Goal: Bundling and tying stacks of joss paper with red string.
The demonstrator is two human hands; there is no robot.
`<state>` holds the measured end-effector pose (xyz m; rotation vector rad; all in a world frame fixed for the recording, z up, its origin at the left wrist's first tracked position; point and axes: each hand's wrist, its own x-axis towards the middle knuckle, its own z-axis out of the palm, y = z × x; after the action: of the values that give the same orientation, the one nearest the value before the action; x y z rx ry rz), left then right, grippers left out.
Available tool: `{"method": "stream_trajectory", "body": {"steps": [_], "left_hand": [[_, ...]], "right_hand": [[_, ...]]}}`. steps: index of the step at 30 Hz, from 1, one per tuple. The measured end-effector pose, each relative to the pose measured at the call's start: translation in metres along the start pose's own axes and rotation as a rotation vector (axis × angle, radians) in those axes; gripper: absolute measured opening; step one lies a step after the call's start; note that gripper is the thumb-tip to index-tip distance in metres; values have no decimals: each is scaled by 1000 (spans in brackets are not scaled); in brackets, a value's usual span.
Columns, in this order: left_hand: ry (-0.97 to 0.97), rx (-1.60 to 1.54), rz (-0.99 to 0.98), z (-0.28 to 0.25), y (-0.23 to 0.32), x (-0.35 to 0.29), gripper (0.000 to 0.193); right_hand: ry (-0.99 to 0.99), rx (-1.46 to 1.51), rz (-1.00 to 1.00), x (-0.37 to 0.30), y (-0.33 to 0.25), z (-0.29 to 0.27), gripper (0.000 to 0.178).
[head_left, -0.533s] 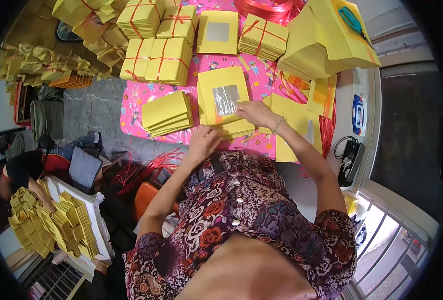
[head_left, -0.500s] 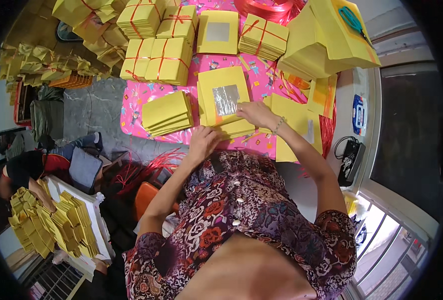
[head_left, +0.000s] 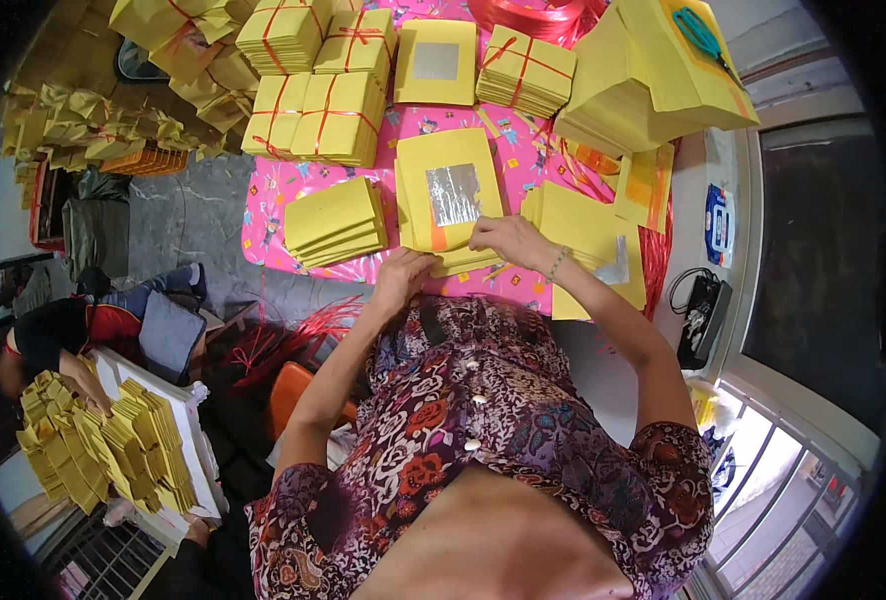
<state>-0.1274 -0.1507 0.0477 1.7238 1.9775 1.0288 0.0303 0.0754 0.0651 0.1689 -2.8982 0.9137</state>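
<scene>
Directly in front of me lies a pile of yellow paper sheets with a shiny silver foil square (head_left: 453, 196) on the top sheet. An orange mark shows below the foil, near the pile's lower edge. My left hand (head_left: 401, 280) is at the lower left corner, its fingers closed on the paper's edge. At the lower right corner, my right hand (head_left: 514, 243) has its fingers bent together on the edge of the same sheet; its fingertips are partly hidden. A folded yellow paper stack (head_left: 335, 222) sits to the left. Loose yellow sheets (head_left: 575, 222) lie to the right, beside my right wrist.
Bundles tied with red string (head_left: 338, 118) stand at the back left of the pink patterned tablecloth (head_left: 273, 240). Teal-handled scissors (head_left: 701, 38) rest on tall yellow paper at the back right. Lower left, another person's hand (head_left: 91, 392) touches paper stacks on a white board.
My right hand has slid slightly down from beside the foil square to the sheet's lower edge. My left hand stays at the lower left corner. The other person's arm has shifted a little.
</scene>
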Motion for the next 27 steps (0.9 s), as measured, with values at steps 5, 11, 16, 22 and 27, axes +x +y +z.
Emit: {"method": "stream_trajectory", "body": {"steps": [5, 11, 16, 22, 27], "left_hand": [[20, 24, 30, 1, 3, 2, 29], [69, 92, 29, 3, 7, 4, 22], [107, 57, -261, 3, 15, 5, 15], [170, 1, -269, 9, 13, 5, 14], [141, 79, -204, 8, 12, 3, 12]], "right_hand": [[3, -25, -2, 0, 0, 1, 23], [-7, -76, -42, -3, -10, -5, 19], [35, -114, -69, -4, -11, -2, 22], [32, -181, -79, -3, -7, 6, 9], [99, -102, -48, -1, -4, 8, 7]]}}
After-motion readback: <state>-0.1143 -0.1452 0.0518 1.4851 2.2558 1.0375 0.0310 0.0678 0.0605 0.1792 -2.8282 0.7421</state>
